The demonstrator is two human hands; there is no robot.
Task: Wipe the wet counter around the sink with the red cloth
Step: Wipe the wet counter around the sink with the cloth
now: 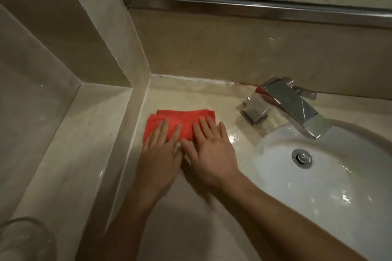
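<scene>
Had folded red terry cloth (180,123) flat on beige marble counter (191,207), in back left corner, well left of white oval sink basin (318,176). My left hand (159,159) and right hand (210,154) both lay flat on cloth, fingers straight, pressing, gripping nothing. Water sheen showed near square chrome faucet (282,104). Judged best approach: even pressure through both palms, overlapping strokes from wall seam toward basin rim, cloth kept folded, refolded once soaked.

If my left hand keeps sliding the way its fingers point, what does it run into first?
The left hand, flat on the red cloth, points toward the back wall. The counter beyond the cloth looks free, so it would probably meet that wall first.
</scene>
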